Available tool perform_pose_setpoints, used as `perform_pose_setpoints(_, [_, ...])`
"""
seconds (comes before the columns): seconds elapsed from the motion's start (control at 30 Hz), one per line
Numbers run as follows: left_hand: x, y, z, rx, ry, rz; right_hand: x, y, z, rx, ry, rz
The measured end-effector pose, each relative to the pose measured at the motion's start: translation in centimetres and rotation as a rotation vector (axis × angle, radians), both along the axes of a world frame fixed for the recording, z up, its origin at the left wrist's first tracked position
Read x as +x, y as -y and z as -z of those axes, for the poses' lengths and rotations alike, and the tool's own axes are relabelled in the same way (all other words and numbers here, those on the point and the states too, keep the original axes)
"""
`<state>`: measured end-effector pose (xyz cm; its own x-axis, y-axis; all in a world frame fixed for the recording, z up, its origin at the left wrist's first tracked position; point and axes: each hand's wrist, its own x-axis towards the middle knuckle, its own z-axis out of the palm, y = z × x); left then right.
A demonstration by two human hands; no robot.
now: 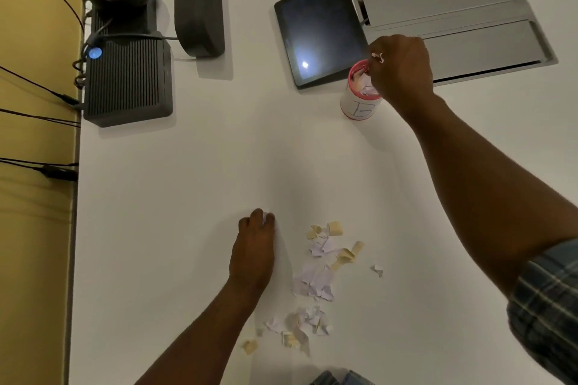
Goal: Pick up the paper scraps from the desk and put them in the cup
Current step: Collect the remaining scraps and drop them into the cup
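The paper scraps (319,278) lie in a loose scatter on the white desk (187,197), just to the right of the left hand (253,247), with one stray scrap (377,269) set a little apart on the far side of the heap. They look thin, torn and nearly weightless, so they should crumple without harm but may slide or flutter; pinching several at once from the top, or sweeping them together first, seems the surest hold. The left hand's fingers are curled against the desk, and a pale bit shows at their tips, apparently a scrap being pinched. The right hand (402,72) is bunched over the cup (359,100), its fingertips at the pink rim holding small scraps, with more paper already inside. The cup looks light and could tip if knocked. A dark tablet (319,31) sits just beyond the fingers there, beside a grey hatch (453,22); between heap and cup the desk gives open room.
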<state>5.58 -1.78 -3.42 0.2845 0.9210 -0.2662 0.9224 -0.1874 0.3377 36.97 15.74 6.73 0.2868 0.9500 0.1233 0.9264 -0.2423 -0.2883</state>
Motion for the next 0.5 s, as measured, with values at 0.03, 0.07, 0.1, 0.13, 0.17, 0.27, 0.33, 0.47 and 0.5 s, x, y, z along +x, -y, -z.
perform_pose_setpoints(0.03, [0.0, 0.1, 0.0, 0.008, 0.021, -0.001, 0.0, 0.8, 0.1, 0.077, -0.046, -0.002])
perform_pose_setpoints(0.07, [-0.1, 0.1, 0.2, 0.031, 0.040, 0.003, 0.0, 1.7, 0.2, 0.131, -0.084, -0.003])
perform_pose_setpoints(0.1, [-0.3, 0.0, 0.3, 0.039, 0.062, -0.005, -0.1, 2.7, 0.4, 0.169, -0.117, -0.001])
perform_pose_setpoints(0.13, [-0.4, -0.2, 0.3, 0.034, 0.083, -0.011, -0.1, 3.8, 0.7, 0.207, -0.153, 0.014])
perform_pose_setpoints(0.17, [-0.4, -0.5, 0.4, 0.036, 0.100, -0.005, -0.2, 4.9, 1.1, 0.254, -0.201, 0.051])
perform_pose_setpoints(0.27, [-0.4, -1.7, 0.3, -0.014, 0.178, -0.111, -0.6, 8.6, 2.5, 0.417, -0.349, 0.226])
perform_pose_setpoints(0.33, [0.5, -3.1, -0.7, -0.033, 0.253, -0.184, -0.7, 11.3, 4.1, 0.390, -0.384, 0.330])
perform_pose_setpoints(0.47, [5.5, -7.3, -4.5, 0.010, 0.446, -0.105, -0.3, 17.3, 9.2, 0.088, -0.440, 0.408])
perform_pose_setpoints(0.5, [7.2, -8.5, -5.6, 0.010, 0.504, -0.090, -0.5, 18.8, 10.5, 0.007, -0.446, 0.385])
